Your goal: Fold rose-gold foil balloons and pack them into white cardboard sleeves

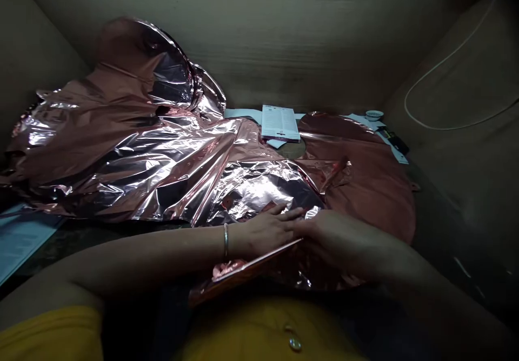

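Large shiny rose-gold foil balloons [162,155] lie flat and creased on the surface before me. My left hand [270,231] rests palm down on the near foil, its fingers stretched out. Right beside its fingertips, my right hand [330,234] is curled, its fingers mostly hidden. A thin flat packet [247,272] with a pale edge slants under my left wrist, and its upper end runs to my right hand, which appears to grip it. Some crumpled pink foil [227,268] shows at the packet's lower end.
A white printed packet [279,123] lies among the foil at the back. A small patterned bowl [373,115] and a dark item [394,140] sit at the back right. Papers [28,236] are at the left. A white cable [430,126] hangs along the right wall.
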Motion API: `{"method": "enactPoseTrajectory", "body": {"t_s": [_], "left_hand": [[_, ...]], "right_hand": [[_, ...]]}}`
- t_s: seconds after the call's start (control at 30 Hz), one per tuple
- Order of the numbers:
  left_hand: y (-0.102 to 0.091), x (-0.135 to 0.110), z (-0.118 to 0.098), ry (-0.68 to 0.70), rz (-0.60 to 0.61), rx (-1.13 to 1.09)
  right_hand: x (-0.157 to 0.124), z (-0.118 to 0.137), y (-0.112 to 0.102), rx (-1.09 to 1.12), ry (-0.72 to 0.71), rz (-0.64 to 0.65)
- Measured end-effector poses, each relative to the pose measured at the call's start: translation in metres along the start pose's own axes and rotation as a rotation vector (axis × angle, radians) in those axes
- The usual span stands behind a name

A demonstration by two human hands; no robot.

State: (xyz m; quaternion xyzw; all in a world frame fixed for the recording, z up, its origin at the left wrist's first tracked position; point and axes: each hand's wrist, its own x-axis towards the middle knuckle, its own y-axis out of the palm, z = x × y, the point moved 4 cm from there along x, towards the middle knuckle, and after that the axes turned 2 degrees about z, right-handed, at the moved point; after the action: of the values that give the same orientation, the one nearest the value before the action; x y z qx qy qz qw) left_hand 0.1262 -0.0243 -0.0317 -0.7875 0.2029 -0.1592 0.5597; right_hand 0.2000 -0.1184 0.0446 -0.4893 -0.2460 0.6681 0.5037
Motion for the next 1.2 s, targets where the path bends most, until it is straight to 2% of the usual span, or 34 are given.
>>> {"method": "enactPoseTrajectory", "body": {"t_s": [0.1, 0.2, 0.33, 0.43, 0.5, 0.6, 0.7, 0.77, 0.83, 0.9, 1.0, 1.1, 1.2], "left_hand": [[-0.007, -0.012, 0.011, -0.069, -0.096, -0.02], [-0.02, -0.018, 0.01, -0.047, -0.139, -0.062], [-0.033, -0.003, 0.003, 0.04, -0.115, -0.094], [-0.024, 0.013, -0.001, 0.109, -0.023, -0.09], [-0.013, 0.02, -0.001, 0.109, -0.004, -0.093], [-0.007, 0.022, -0.004, 0.119, -0.017, -0.132], [-0.022, 0.014, -0.003, 0.138, -0.082, -0.277], [-0.04, 0.0, 0.008, 0.019, -0.187, -0.501], [-0.05, -0.021, 0.026, -0.211, -0.245, -0.87], [-0.047, -0.045, 0.039, -0.431, -0.159, -1.309], [-0.038, -0.076, 0.041, -0.599, -0.01, -1.763], [-0.033, -0.095, 0.042, -0.7, -0.088, -1.895], [-0.035, -0.106, 0.042, -0.744, -0.195, -1.838]], "right_hand": [[0.003, -0.003, -0.004, 0.011, -0.014, -0.038], [-0.001, 0.006, 0.001, -0.011, -0.068, -0.044], [-0.005, 0.026, 0.018, -0.111, -0.084, -0.1], [-0.005, 0.038, 0.032, -0.133, -0.056, -0.107], [-0.005, 0.042, 0.036, -0.142, -0.041, -0.118], [-0.008, 0.042, 0.029, -0.103, -0.058, -0.111], [-0.014, 0.032, 0.012, -0.002, -0.042, -0.087], [-0.015, 0.021, 0.001, 0.006, -0.027, -0.072], [-0.01, 0.01, -0.008, -0.016, -0.025, -0.061], [0.0, 0.0, -0.015, 0.003, -0.031, -0.059], [0.021, -0.017, -0.021, 0.089, -0.064, -0.034], [0.041, -0.037, -0.022, 0.173, -0.071, 0.019], [0.046, -0.052, -0.023, 0.245, -0.057, 0.038]]}}
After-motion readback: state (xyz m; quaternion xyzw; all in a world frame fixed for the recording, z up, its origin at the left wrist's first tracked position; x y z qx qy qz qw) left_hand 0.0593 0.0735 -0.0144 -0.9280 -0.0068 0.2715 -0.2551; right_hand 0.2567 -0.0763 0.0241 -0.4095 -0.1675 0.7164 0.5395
